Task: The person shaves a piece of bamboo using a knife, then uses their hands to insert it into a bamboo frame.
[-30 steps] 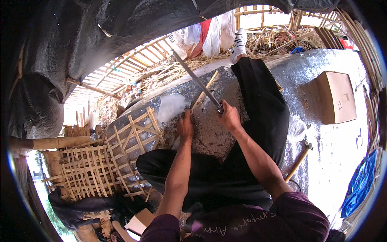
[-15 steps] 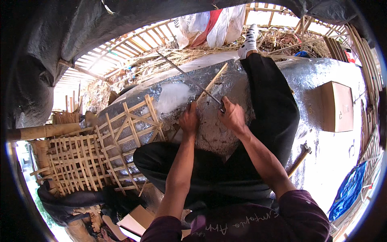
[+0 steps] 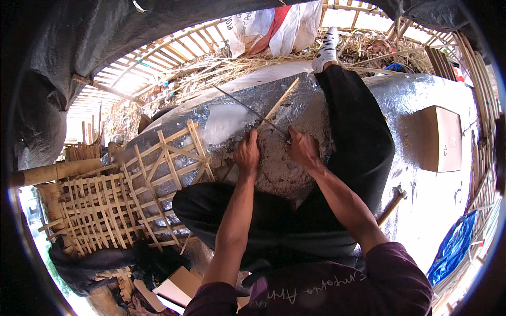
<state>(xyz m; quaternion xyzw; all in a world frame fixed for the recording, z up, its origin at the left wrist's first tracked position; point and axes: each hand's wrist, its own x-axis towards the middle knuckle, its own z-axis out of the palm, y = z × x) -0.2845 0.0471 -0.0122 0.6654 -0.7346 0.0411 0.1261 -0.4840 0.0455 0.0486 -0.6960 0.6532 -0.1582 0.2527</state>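
Observation:
Between my knees, my left hand is closed around a pale split bamboo strip, which slants up and away to the right. My right hand grips the near end of a long, thin, dark blade; its handle is hidden in the fingers. Pointing far left, the blade crosses the strip just beyond my left hand. Whether its edge touches the strip, I cannot tell. Left of my hands lies an open bamboo lattice, beside a tighter woven bamboo panel.
Silvery foil sheeting covers the surface under me. To the right are a cardboard box, a hammer and a blue plastic sheet. Dry straw lines the far side. My outstretched leg bounds the right of the workspace.
The blade's far tip has shifted down and slightly right, so the blade lies flatter across the strip. My right hand has dipped slightly; the left has barely moved.

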